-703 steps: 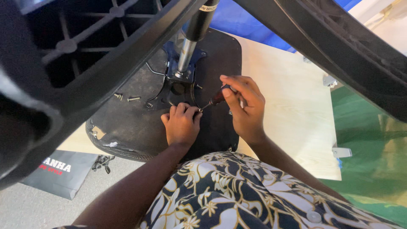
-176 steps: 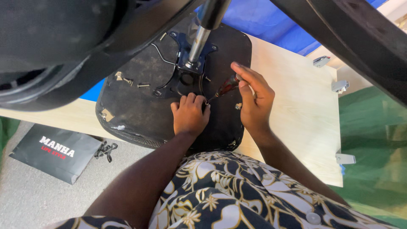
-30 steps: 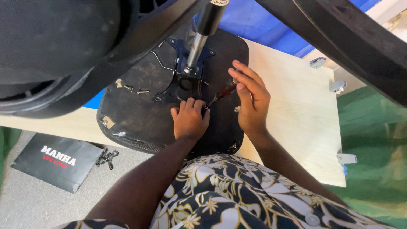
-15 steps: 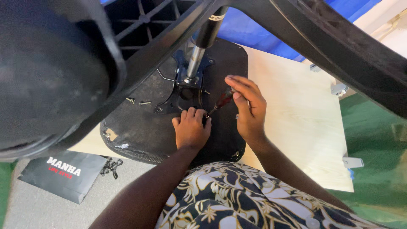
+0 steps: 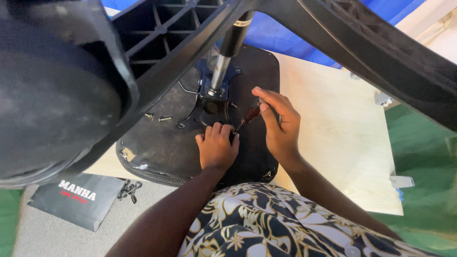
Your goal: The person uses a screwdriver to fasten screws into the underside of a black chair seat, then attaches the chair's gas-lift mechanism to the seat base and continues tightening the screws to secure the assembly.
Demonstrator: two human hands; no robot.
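The right hand [image 5: 281,126] grips a red-handled screwdriver [image 5: 247,116], tip down at the mounting plate [image 5: 209,102] on the upturned seat [image 5: 166,143]. The left hand [image 5: 216,147], curled, steadies the tip just below the plate (what it pinches is hidden). Two loose screws [image 5: 157,117] lie left of the plate, so fastening looks unfinished.

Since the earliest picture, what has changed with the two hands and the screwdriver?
Very little. The right hand holds the red-handled screwdriver as before, tip down beside the fingers of the left hand, which stays pressed on the black seat underside. Mostly the camera shifted, so the chair base now fills more of the view. The loose screws and the black bag lie where they were.
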